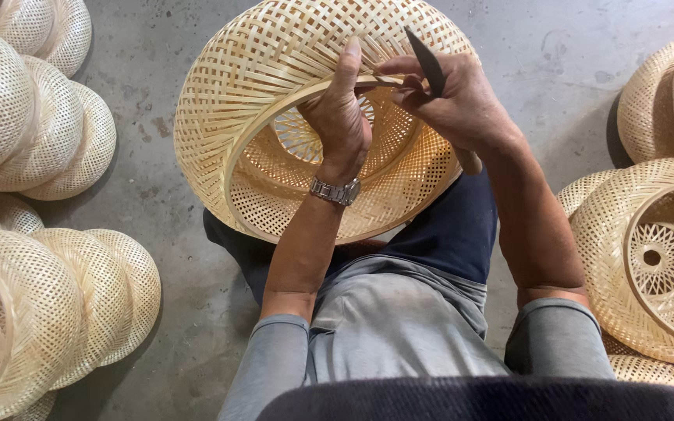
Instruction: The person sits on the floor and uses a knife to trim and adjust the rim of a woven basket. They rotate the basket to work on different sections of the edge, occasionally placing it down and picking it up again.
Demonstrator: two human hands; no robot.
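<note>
A large round woven bamboo basket point(243, 101) lies tilted on my lap, its open mouth facing me, with a light hoop as its rim. My left hand point(341, 113) grips that rim at the top, thumb pointing up; a metal watch is on the wrist. My right hand point(450, 97) holds a dark-bladed knife point(429, 62) with a pale wooden handle sticking out below the hand. The blade points up and away, and the fingers rest on a thin bamboo strip at the rim, right beside my left hand.
Stacks of finished woven baskets point(33, 132) lie on the concrete floor point(157, 195) at the left. More baskets point(649, 249) sit at the right, one with its open mouth up, and others at the far right point(672, 93).
</note>
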